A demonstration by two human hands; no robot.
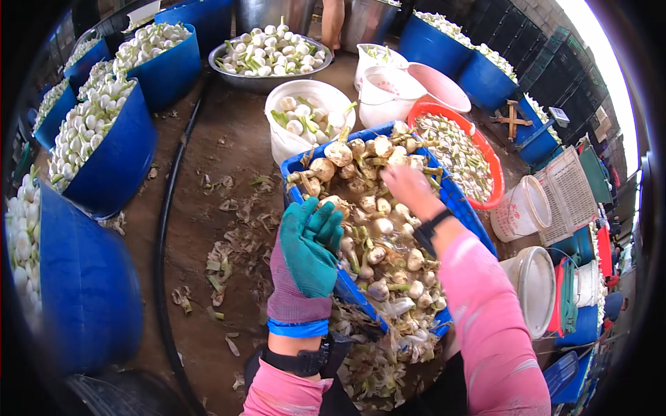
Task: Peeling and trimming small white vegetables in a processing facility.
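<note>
A blue plastic crate (359,301) in front of me holds muddy garlic bulbs (383,225) with cut stems, some lying in brown water. My left hand (310,249), in a green-coated purple glove, is over the crate's left edge, palm up with fingers a little curled and nothing visible in it. Bare, my right hand (408,188) reaches among the bulbs at the crate's upper part; its fingertips are blurred, so whether it grips a bulb cannot be told. Just beyond the crate stands a white bucket (281,135) of cleaner bulbs.
A red basin (497,179) of small garlic pieces adjoins the crate's right side. Blue tubs (88,275) of white bulbs line the left. A metal basin (268,82) heaped with bulbs stands farther back. A black hose (165,218) crosses the floor, and peelings (218,265) lie about.
</note>
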